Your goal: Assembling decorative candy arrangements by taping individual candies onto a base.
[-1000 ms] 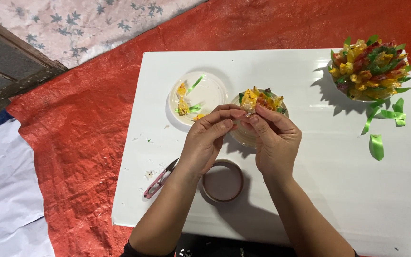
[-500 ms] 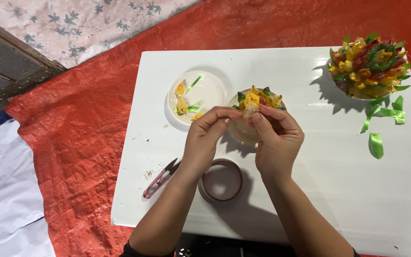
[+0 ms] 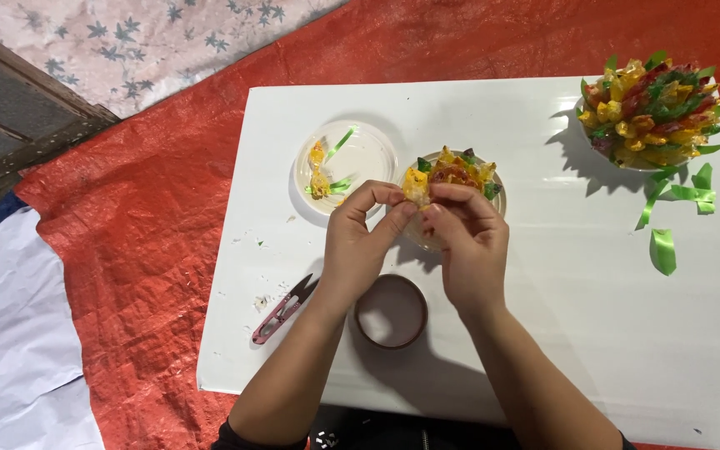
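At twelve o'clock from your hands, the posy [image 3: 456, 175] sits touching both, left hand [image 3: 358, 242] and right hand [image 3: 468, 242] pinching its yellow petal [image 3: 415, 185].

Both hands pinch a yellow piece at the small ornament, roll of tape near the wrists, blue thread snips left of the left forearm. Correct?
Not quite: the thread snips are pink, not blue, as the head view shows. The rest holds: left hand and right hand pinch the yellow piece at the small ornament, roll of tape near the wrists.

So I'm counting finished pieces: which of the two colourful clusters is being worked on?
The smaller cluster at the board's centre, between both hands' fingertips; the fuller cluster sits untouched at the far right.
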